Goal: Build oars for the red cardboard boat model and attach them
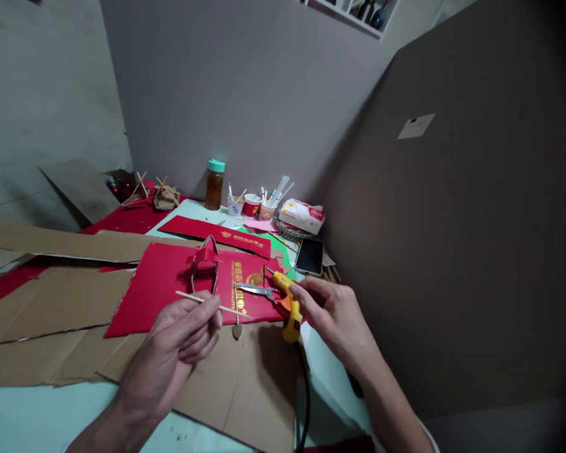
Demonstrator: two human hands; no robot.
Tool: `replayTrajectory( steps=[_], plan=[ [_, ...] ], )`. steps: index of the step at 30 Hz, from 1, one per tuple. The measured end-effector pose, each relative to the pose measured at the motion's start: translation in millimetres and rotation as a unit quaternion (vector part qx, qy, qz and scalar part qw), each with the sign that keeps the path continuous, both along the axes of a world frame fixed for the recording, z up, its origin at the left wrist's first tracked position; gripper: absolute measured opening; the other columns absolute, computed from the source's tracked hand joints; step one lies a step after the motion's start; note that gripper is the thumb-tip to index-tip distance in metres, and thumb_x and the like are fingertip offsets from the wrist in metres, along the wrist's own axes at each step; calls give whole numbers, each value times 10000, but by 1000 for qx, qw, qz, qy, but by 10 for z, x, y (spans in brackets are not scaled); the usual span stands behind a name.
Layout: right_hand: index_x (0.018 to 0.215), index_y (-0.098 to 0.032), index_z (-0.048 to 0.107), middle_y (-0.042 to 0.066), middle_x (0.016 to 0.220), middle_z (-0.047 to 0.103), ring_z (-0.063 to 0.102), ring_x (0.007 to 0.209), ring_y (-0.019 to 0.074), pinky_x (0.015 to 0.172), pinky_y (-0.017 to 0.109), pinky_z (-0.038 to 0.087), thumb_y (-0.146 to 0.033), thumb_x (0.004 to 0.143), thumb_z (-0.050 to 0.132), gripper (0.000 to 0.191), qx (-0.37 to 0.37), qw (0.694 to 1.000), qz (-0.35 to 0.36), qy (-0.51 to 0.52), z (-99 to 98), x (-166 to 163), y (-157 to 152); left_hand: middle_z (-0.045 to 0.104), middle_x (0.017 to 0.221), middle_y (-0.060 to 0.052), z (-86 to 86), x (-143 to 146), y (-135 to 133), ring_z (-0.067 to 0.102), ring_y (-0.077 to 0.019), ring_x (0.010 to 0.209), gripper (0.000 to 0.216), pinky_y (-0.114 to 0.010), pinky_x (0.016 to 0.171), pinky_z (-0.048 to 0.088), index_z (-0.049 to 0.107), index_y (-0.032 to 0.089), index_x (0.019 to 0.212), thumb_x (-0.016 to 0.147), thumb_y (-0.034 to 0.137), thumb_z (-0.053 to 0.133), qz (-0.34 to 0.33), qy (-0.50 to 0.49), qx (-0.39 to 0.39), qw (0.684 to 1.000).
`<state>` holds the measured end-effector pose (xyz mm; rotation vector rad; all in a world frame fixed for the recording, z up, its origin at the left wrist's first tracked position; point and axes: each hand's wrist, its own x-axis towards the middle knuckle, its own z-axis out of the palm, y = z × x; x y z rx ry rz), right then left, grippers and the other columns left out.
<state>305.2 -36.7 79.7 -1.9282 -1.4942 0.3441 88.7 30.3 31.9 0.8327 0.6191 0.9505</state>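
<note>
My left hand (pixel 182 336) pinches a thin wooden stick (pixel 192 297) between thumb and fingers, its length pointing right over the red cardboard (pixel 155 277). At the right, my right hand (pixel 334 311) has its thumb and fingertips closed against the upper body of a yellow glue gun (pixel 291 318); some of its fingers are hidden. The gun's nozzle points left and away from me. Partly behind the gun lie scissors (pixel 257 289) with orange handles. A small cardboard frame (pixel 206 267) with a red strip stands on the red sheet, just beyond my left hand.
Brown cardboard sheets (pixel 70 296) spread across the left and front of the table. A black cord (pixel 306 393) runs from the gun toward me. Farther back are a phone (pixel 310 257), a tissue pack (pixel 302 216), paper cups (pixel 251 206) and a bottle (pixel 214 187). A grey panel (pixel 457 220) rises at right.
</note>
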Motion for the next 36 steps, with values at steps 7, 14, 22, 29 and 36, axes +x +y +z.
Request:
replayTrajectory(
  steps=[7, 14, 22, 29, 36],
  plan=[
    [839, -183, 657, -23, 768, 641, 534, 668, 123, 605, 239, 368, -365, 908, 706, 201, -29, 946, 304, 109, 243, -274, 289, 374, 514, 54, 194, 79, 4, 192, -61, 477, 457, -228, 440, 99, 603, 158, 530, 669, 498, 875, -58, 114, 53, 990],
    [825, -187, 631, -12, 717, 640, 556, 638, 126, 557, 223, 397, -350, 860, 758, 209, -94, 888, 350, 283, 250, -231, 312, 339, 488, 33, 298, 94, 34, 206, -85, 472, 500, -247, 445, 111, 576, 178, 460, 726, 539, 796, -76, 160, 97, 979],
    [827, -208, 742, -41, 739, 671, 595, 682, 81, 614, 193, 450, -208, 876, 664, 92, 127, 867, 175, 450, 581, -56, -322, 321, 555, 43, 134, -196, -15, 184, -69, 479, 227, -189, 395, 160, 673, 166, 625, 718, 334, 794, -49, 128, 12, 991],
    [751, -182, 766, 18, 786, 680, 536, 699, 101, 608, 177, 463, -326, 785, 819, 157, 142, 845, 43, 515, 50, -61, -617, 466, 643, -13, -61, -499, -170, 337, -89, 502, 161, -204, 393, 417, 618, 179, 587, 554, 107, 758, -35, 107, -123, 986],
    [772, -155, 768, 12, 788, 640, 530, 656, 77, 610, 174, 452, -298, 783, 868, 175, 76, 783, 94, 610, -213, -268, -477, 763, 942, -129, 69, -256, -291, 728, -202, 837, 191, -254, 733, 643, 747, 159, 806, 701, -1, 764, -70, 70, -106, 989]
  ],
)
